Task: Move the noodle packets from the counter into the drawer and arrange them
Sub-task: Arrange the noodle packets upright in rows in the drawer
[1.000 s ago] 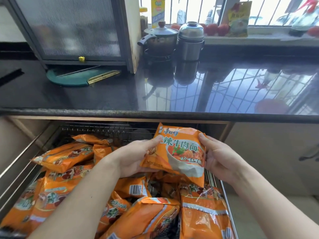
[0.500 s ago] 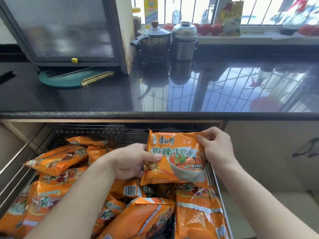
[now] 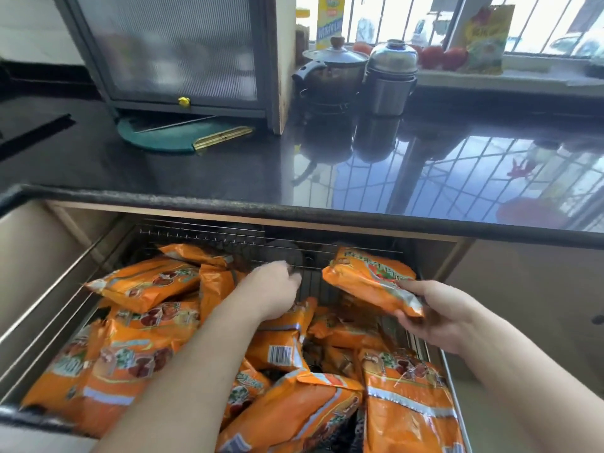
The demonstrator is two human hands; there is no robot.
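Orange noodle packet [image 3: 369,279] in right hand [image 3: 434,317]; left hand [image 3: 273,291] seemingly empty.

A barcode shows on one noodle packet [image 3: 277,348]; printing elsewhere seems unreadable.

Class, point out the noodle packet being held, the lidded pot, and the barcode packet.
Held noodle packet [image 3: 369,282]: head view, packet's front face.
Lidded pot [image 3: 333,68]: head view, pot's body.
Barcode packet [image 3: 279,354]: head view, its barcode.
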